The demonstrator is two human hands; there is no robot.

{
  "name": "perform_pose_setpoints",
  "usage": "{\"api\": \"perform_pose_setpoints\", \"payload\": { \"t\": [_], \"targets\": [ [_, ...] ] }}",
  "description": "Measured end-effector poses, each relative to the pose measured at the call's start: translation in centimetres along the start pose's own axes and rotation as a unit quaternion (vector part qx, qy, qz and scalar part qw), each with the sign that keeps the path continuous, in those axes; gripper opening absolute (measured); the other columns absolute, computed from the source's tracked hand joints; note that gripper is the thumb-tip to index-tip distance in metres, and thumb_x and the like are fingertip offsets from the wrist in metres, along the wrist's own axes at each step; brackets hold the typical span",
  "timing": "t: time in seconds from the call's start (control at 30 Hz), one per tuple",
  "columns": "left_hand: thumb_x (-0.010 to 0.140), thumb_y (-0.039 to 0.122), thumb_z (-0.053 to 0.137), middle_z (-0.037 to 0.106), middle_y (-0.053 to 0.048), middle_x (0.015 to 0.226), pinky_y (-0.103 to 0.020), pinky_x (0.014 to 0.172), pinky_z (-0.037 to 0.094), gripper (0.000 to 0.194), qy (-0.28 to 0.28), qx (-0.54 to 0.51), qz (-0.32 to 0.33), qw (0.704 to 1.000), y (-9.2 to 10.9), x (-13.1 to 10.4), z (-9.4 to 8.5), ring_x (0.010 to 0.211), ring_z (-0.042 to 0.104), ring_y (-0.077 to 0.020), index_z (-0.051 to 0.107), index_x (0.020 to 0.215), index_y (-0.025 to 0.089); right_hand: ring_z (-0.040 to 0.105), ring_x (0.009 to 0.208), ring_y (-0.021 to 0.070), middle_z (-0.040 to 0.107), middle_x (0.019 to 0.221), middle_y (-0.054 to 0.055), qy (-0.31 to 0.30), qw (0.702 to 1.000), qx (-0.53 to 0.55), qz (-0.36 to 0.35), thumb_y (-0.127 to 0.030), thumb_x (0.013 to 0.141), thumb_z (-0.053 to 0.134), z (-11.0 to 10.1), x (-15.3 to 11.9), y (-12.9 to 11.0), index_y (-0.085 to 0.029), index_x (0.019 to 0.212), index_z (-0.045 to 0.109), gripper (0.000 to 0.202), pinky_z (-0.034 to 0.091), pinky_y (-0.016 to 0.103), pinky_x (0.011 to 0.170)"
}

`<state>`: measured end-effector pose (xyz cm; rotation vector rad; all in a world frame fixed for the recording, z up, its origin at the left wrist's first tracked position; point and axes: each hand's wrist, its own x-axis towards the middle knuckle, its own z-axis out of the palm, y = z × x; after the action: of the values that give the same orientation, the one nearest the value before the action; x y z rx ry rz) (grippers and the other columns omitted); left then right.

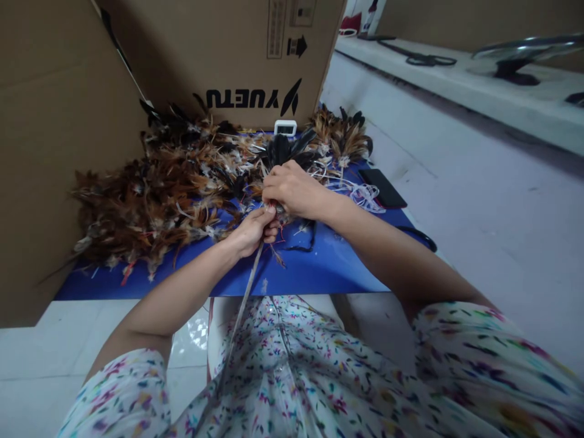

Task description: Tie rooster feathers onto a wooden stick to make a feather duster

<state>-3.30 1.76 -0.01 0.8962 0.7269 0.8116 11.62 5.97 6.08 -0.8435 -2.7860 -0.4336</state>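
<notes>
My left hand [258, 232] is closed over the blue tabletop, thumb and fingers pinched together. From it a thin pale ribbon [249, 283] runs down over the table edge to my lap. My right hand [294, 188] meets it fingertip to fingertip, with its fingers bent downward in a closed grip that hides what they hold. Black feathers [280, 149] fan out just beyond my right hand. A few reddish threads [281, 231] show below the fingers. To the left spreads a large pile of brown feather bunches [164, 182].
Cardboard boxes [182, 48] stand behind and to the left of the blue table [319, 267]. On the right lie another feather bunch [342, 137], clear plastic strips [365, 196] and a black phone-like slab [383, 187]. A small white-framed display [285, 127] stands behind. Scissors [429, 59] rest on a ledge.
</notes>
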Motion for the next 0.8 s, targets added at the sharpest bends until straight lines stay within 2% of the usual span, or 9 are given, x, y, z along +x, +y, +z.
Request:
{"api": "perform_pose_setpoints", "payload": {
  "t": [0.17,0.4,0.53,0.67,0.8],
  "targets": [
    [0.091,0.028,0.058,0.039,0.004,0.060,-0.013,0.040,0.025,0.029,0.008,-0.002,-0.014,1.000,0.09,-0.09,0.02,0.044,0.032,-0.0034,0.041,0.071,0.016,0.047,0.094,0.0222,0.070,0.090,0.006,0.007,0.999,-0.008,-0.032,-0.022,0.095,0.056,0.04,-0.11,-0.14,-0.017,0.083,0.070,0.019,0.020,0.037,0.076],
    [0.093,0.027,0.055,0.040,0.004,0.059,-0.014,0.038,0.025,0.029,0.019,0.009,-0.025,0.999,0.07,-0.13,0.34,0.043,0.033,-0.0037,0.042,0.070,0.016,0.046,0.099,0.0226,0.068,0.104,0.008,-0.050,0.998,-0.037,-0.029,-0.023,0.095,0.056,-0.49,-0.50,-0.10,-0.017,0.096,0.070,0.015,0.019,0.035,0.074],
    [0.094,0.027,0.053,0.041,0.004,0.059,-0.014,0.038,0.026,0.028,0.018,0.019,-0.030,0.999,-0.16,-0.02,0.23,0.043,0.034,-0.0038,0.044,0.070,0.015,0.046,0.096,0.0226,0.068,0.096,0.007,-0.089,0.994,-0.047,-0.037,-0.024,0.091,0.061,-0.68,-0.56,-0.07,-0.016,0.088,0.069,0.012,0.018,0.035,0.071],
    [0.092,0.026,0.056,0.042,0.004,0.059,-0.014,0.039,0.027,0.026,0.015,0.019,-0.036,0.999,-0.25,0.10,0.10,0.043,0.036,-0.0039,0.044,0.071,0.016,0.047,0.093,0.0220,0.067,0.091,0.006,-0.079,0.994,-0.055,-0.056,-0.025,0.091,0.062,-0.80,-0.53,-0.09,-0.017,0.082,0.068,0.014,0.018,0.035,0.070],
    [0.089,0.024,0.058,0.042,0.004,0.059,-0.015,0.039,0.028,0.024,-0.012,0.014,-0.038,0.999,-0.26,0.20,-0.13,0.044,0.035,-0.0041,0.044,0.072,0.016,0.047,0.096,0.0230,0.067,0.091,0.005,-0.073,0.991,-0.082,-0.073,-0.024,0.092,0.061,-0.76,-0.55,-0.06,-0.018,0.081,0.067,0.014,0.020,0.035,0.072]
  ]
}}
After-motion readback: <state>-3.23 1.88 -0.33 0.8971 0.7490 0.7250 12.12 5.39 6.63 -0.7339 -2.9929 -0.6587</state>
